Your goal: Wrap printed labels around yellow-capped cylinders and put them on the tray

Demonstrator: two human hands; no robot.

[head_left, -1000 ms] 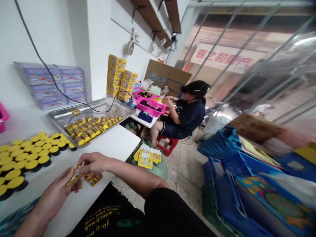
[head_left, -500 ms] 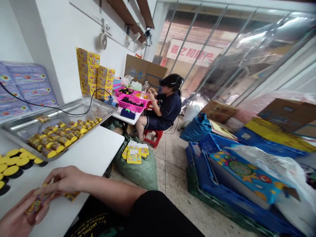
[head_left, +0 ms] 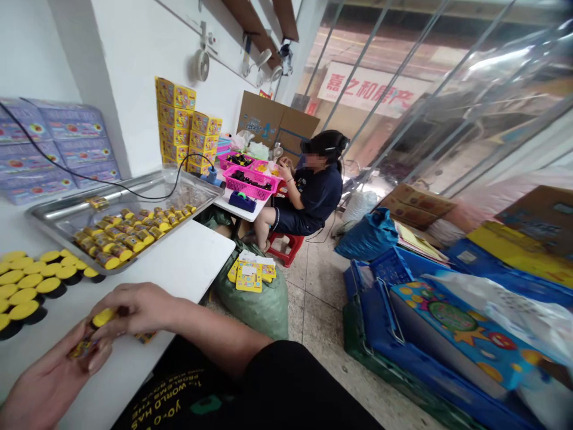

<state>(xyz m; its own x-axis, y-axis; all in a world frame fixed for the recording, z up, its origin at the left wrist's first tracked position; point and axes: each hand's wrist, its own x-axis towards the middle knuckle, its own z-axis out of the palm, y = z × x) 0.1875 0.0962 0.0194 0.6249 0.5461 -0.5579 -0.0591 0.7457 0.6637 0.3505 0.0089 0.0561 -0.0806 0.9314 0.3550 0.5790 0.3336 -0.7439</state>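
Low over the front of the white table (head_left: pixel 197 254), my two hands meet. My left hand (head_left: pixel 62 373) is closed on a small printed label (head_left: pixel 81 349) with colourful markings. My right hand (head_left: pixel 141 307) pinches a small round tub with a yellow lid (head_left: pixel 103 318), close to the label; its lower part is hidden by fingers. Another printed piece (head_left: pixel 145 338) shows beneath my right wrist at the table edge. To the left, several yellow-topped black tubs (head_left: pixel 27 280) stand in rows. Behind them, a metal tray (head_left: pixel 154 248) holds several tubs wrapped in printed labels, lying on their sides.
Yellow boxes (head_left: pixel 174 116) and purple packs (head_left: pixel 80 146) are stacked by the wall. A co-worker (head_left: pixel 320 191) sits at a further table with pink baskets (head_left: pixel 248 186). A green sack (head_left: pixel 255 307) bearing yellow cards stands beside my table; blue crates (head_left: pixel 371 322) are at right.
The yellow lid of the tub in my right hand has come into sight beside the label. My hands have stayed close together, while the camera view has shifted slightly left.
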